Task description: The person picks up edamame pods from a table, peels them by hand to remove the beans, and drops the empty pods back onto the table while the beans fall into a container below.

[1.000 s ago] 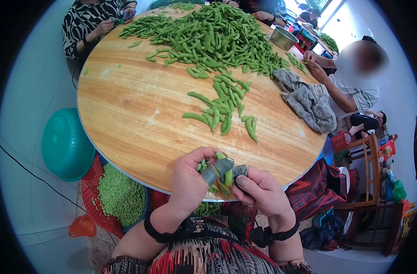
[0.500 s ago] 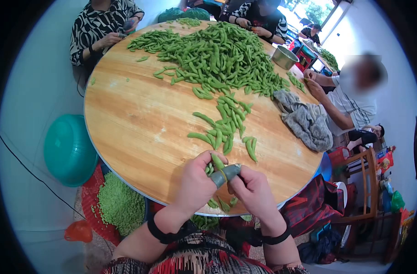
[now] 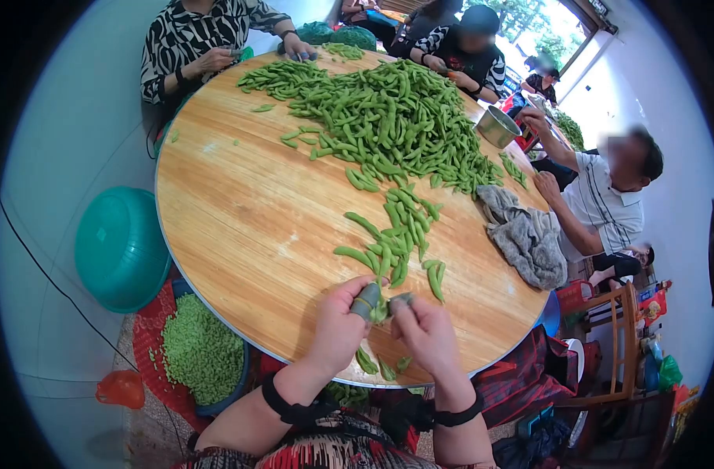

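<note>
Left hand [image 3: 337, 324] and right hand [image 3: 423, 332] meet at near edge of round wooden table [image 3: 239, 227], both pinched closed on one green pod [image 3: 380, 310] between thumbs. Small cluster of pods [image 3: 392, 238] lies just beyond; large pile [image 3: 380, 117] at far side.

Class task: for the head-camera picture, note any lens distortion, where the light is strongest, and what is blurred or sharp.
Head view: a fisheye lens bows the table and blackens the corners; daylight at the top-right opening is washed out; the seated person on the right is partly blurred, while the left hand and right hand pinching a pod are sharp.
</note>
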Demonstrator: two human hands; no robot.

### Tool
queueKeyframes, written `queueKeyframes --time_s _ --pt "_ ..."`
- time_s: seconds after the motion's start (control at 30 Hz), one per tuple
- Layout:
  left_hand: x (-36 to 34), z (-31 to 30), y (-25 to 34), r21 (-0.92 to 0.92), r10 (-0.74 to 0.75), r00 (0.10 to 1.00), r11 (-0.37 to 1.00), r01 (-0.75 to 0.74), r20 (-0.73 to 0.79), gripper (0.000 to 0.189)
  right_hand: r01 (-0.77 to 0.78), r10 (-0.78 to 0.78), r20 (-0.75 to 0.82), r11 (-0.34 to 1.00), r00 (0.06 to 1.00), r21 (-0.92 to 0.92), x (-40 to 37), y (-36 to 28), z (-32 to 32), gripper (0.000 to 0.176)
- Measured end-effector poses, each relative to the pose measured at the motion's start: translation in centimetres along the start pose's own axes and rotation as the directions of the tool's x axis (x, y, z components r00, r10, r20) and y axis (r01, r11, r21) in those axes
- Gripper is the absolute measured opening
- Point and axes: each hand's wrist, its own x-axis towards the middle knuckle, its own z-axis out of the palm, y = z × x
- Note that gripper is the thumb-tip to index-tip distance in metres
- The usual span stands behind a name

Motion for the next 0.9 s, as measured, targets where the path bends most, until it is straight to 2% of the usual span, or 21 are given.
queueKeyframes --time_s 0.03,0.07,0.1,0.13,0.2,0.27,0.33,0.37,0.43,0.47,0.53,0.57,0.6,0.63,0.67,0.73,0.77,0.8,0.83,0.87,0.9 --pt "0.0 0.2 -0.2 0.197 0.048 0.999 0.979 -0.045 -0.009 0.034 0.046 -0.042 -0.118 0.998 0.992 0.032 0.3 0.1 -0.3 0.019" --pt "-0.2 0.3 -0.3 0.194 0.042 0.999 0.980 -0.039 -0.009 0.034 0.092 -0.076 -0.237 0.994 0.969 0.059 0.6 0.2 -0.6 0.019" --pt "-0.3 0.6 -0.4 0.386 0.165 0.986 0.908 -0.165 0.033 0.035 0.085 -0.036 -0.227 0.973 0.973 0.212 0.9 0.4 -0.8 0.018" --pt "-0.5 0.8 -0.3 0.554 0.277 0.956 0.783 -0.284 0.099 0.036 0.083 -0.032 -0.231 0.974 0.972 0.213 0.9 0.3 -1.0 0.018" --pt "-1.1 1.5 0.4 0.581 0.277 0.956 0.765 -0.279 0.095 0.038 -0.040 0.051 -0.025 0.946 0.998 0.323 0.7 0.2 -1.4 0.018" --pt "-1.1 1.7 0.7 0.607 0.283 0.955 0.745 -0.277 0.088 0.040 0.035 -0.019 -0.052 0.946 0.998 0.321 0.6 0.4 -1.2 0.018" --pt "-1.0 1.6 0.5 0.634 0.388 0.879 0.614 -0.470 0.277 0.038 -0.065 0.077 0.003 0.809 0.997 0.584 0.0 0.8 -1.2 0.016" --pt "-1.0 1.5 0.3 0.633 0.385 0.880 0.615 -0.470 0.279 0.038 -0.065 0.080 0.001 0.809 0.997 0.585 -0.2 0.9 -1.3 0.016" --pt "-1.0 1.6 -0.1 0.642 0.464 0.755 0.411 -0.647 0.464 0.029 -0.212 0.155 0.158 0.452 0.975 0.867 -0.7 1.4 -1.5 0.012" --pt "-0.9 1.6 -0.1 0.640 0.459 0.755 0.413 -0.648 0.468 0.029 -0.209 0.158 0.153 0.449 0.976 0.869 -0.8 1.6 -1.5 0.012" --pt "-0.7 1.8 0.0 0.625 0.499 0.719 0.379 -0.683 0.483 0.021 -0.287 0.164 0.257 0.198 0.953 0.937 -1.0 2.0 -1.2 0.008" --pt "-0.7 1.7 -0.2 0.623 0.495 0.719 0.379 -0.684 0.488 0.021 -0.276 0.150 0.250 0.185 0.957 0.943 -0.9 2.1 -1.1 0.008" --pt "-0.7 1.5 -0.5 0.594 0.402 0.832 0.583 -0.554 0.382 0.019 -0.272 0.150 0.247 0.181 0.957 0.945 -1.0 2.1 -0.9 0.008" --pt "-0.7 1.3 -0.6 0.532 0.276 0.918 0.752 -0.390 0.284 0.018 -0.192 0.161 0.152 0.270 0.975 0.944 -1.0 1.8 -0.6 0.008" --pt "-0.7 1.3 -0.4 0.533 0.274 0.918 0.751 -0.390 0.286 0.018 -0.113 0.164 0.056 0.359 0.985 0.927 -1.0 1.5 -0.5 0.009" --pt "-0.8 1.2 0.3 0.285 -0.082 0.975 0.958 0.021 0.205 0.020 -0.064 0.135 0.011 0.395 0.991 0.916 -1.1 2.0 -0.7 0.009" --pt "-0.7 1.1 0.3 0.285 -0.083 0.975 0.958 0.021 0.208 0.020 -0.014 0.102 -0.033 0.433 0.994 0.901 -1.1 2.2 -1.1 0.009" --pt "-0.6 0.8 0.4 0.167 -0.071 0.987 0.985 0.047 0.143 0.022 -0.012 0.102 -0.036 0.436 0.994 0.900 -1.5 2.2 -2.0 0.009" --pt "-0.4 0.6 0.3 0.044 -0.067 0.995 0.997 0.063 0.075 0.023 0.053 -0.127 0.063 0.744 0.990 0.666 -2.1 2.0 -3.4 0.010" --pt "-0.3 0.4 0.2 0.042 -0.066 0.995 0.997 0.063 0.075 0.023 0.198 -0.291 0.241 0.917 0.926 0.347 -2.5 1.8 -4.5 0.012" --pt "-0.3 0.1 0.0 0.018 -0.064 0.994 0.998 0.062 0.089 0.023 0.122 -0.216 0.409 0.963 0.887 0.242 -2.8 1.6 -5.3 0.015"
